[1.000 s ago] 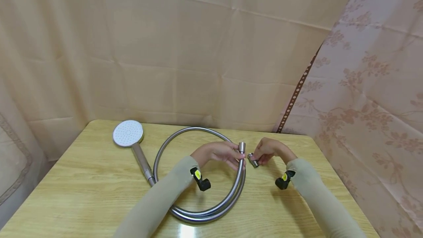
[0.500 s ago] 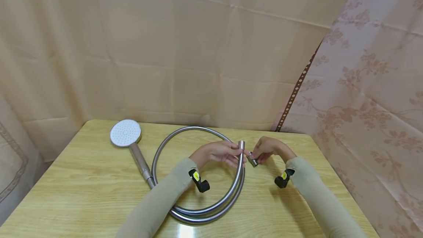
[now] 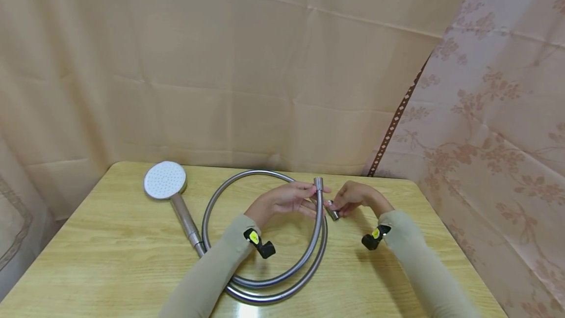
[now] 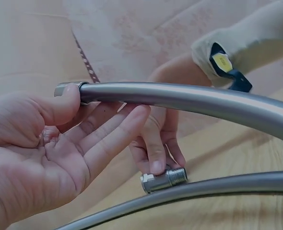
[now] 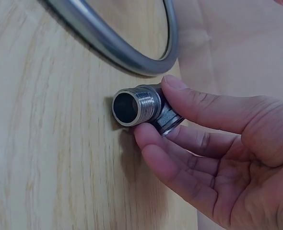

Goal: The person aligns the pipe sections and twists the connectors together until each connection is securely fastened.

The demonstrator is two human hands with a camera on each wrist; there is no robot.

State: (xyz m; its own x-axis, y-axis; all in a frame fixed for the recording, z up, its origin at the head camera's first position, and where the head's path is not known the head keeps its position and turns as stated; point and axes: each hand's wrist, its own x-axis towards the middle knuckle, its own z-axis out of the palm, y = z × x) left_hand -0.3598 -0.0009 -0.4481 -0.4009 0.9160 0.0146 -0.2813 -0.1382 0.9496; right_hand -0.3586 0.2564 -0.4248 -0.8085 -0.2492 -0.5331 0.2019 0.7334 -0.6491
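A grey metal shower hose (image 3: pixel 317 229) lies in loops on the table, one end raised. My left hand (image 3: pixel 287 198) pinches that end just at its metal end nut (image 3: pixel 319 183), thumb on one side and fingers behind. In the left wrist view the thumb presses the nut (image 4: pixel 64 88), and the other fingers extend under the hose (image 4: pixel 189 98). My right hand (image 3: pixel 358 196) pinches a small threaded metal fitting (image 3: pixel 333 211) just right of the hose. The right wrist view shows the fitting's open threaded mouth (image 5: pixel 132 106) between thumb and fingers, apart from the hose.
A shower head (image 3: pixel 165 180) with a white face lies at the left of the wooden table (image 3: pixel 110 259), its handle joined to the hose's other end. A beige curtain (image 3: pixel 229 72) hangs behind, a floral one (image 3: pixel 499 126) at right.
My left hand has lifted the hose end a little and shifted it slightly left. My right hand, still pinching the fitting, has moved slightly left too.
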